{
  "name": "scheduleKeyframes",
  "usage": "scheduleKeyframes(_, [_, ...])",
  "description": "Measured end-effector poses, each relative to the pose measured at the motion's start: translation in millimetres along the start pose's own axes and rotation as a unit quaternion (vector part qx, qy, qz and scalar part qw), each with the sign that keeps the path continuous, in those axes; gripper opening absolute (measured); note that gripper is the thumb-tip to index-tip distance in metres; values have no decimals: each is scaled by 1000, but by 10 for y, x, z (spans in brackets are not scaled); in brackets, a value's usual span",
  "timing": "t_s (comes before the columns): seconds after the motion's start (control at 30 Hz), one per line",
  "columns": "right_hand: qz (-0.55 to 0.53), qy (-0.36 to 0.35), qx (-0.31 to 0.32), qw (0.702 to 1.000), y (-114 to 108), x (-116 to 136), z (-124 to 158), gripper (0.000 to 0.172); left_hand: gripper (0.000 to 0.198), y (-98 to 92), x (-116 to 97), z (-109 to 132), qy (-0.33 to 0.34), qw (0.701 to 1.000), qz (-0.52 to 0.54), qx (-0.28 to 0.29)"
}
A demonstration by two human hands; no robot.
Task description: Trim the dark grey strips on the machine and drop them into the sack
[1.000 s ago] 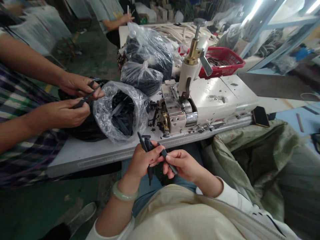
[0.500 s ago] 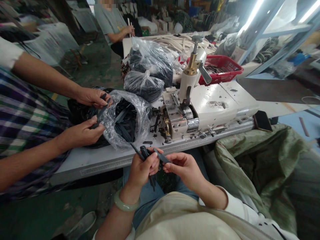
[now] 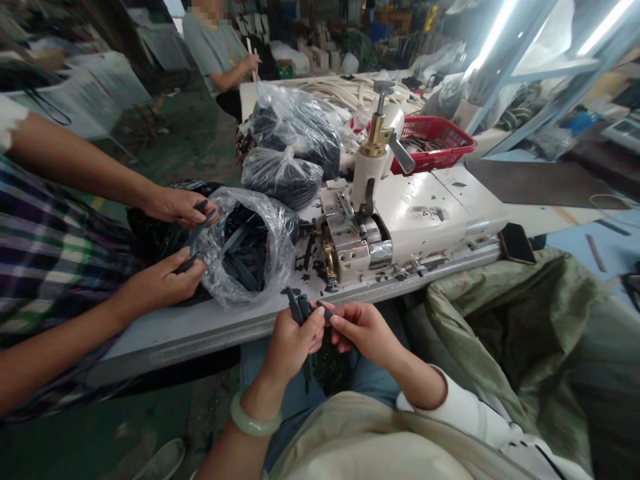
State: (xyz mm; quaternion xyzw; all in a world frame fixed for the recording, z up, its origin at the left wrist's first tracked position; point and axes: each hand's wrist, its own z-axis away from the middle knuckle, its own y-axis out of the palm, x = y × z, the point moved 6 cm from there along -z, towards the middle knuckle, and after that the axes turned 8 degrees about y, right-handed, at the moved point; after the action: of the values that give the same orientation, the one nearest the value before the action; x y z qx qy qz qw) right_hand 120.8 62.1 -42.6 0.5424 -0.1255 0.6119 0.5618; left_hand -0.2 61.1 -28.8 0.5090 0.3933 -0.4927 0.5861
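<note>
Left hand point(image 3: 293, 340) is clamped on a bunch of black strips point(image 3: 300, 308) just off the worktop point(image 3: 200, 333) edge; right hand point(image 3: 363, 330) pinches one strip, fingers together. On the worktop, the open clear bag point(image 3: 245, 250) is well filled; tied bags point(image 3: 281, 177) stand behind it.

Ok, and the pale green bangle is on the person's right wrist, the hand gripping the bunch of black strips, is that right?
Not quite: the pale green bangle is on the left wrist, not the right. The head view shows it just below the left hand, and that is the hand gripping the bunch of black strips.
</note>
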Motion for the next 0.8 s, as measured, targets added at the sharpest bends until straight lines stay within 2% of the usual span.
scheduleKeyframes(0.07, [56,-47,-69,995,-193,124,-106,32,27,34,14,-16,1,1000,4,-6])
scheduleKeyframes(0.17, [37,-123,-179,975,-582,389,-243,34,30,19,29,-42,-9,999,29,-30])
scheduleKeyframes(0.27, [-3,-159,-225,961,-843,570,-365,36,29,-25,58,-58,-31,997,54,-39])
scheduleKeyframes(0.37, [-30,-157,-236,959,-884,630,-447,37,31,-69,81,-65,-43,995,67,-51])
scheduleKeyframes(0.6, [-98,-137,-281,945,-778,690,-461,38,31,-100,106,-85,-45,995,70,-56])
scheduleKeyframes(0.8, [-121,-182,-330,918,-830,767,-447,36,28,-141,119,-101,-45,995,76,-54])
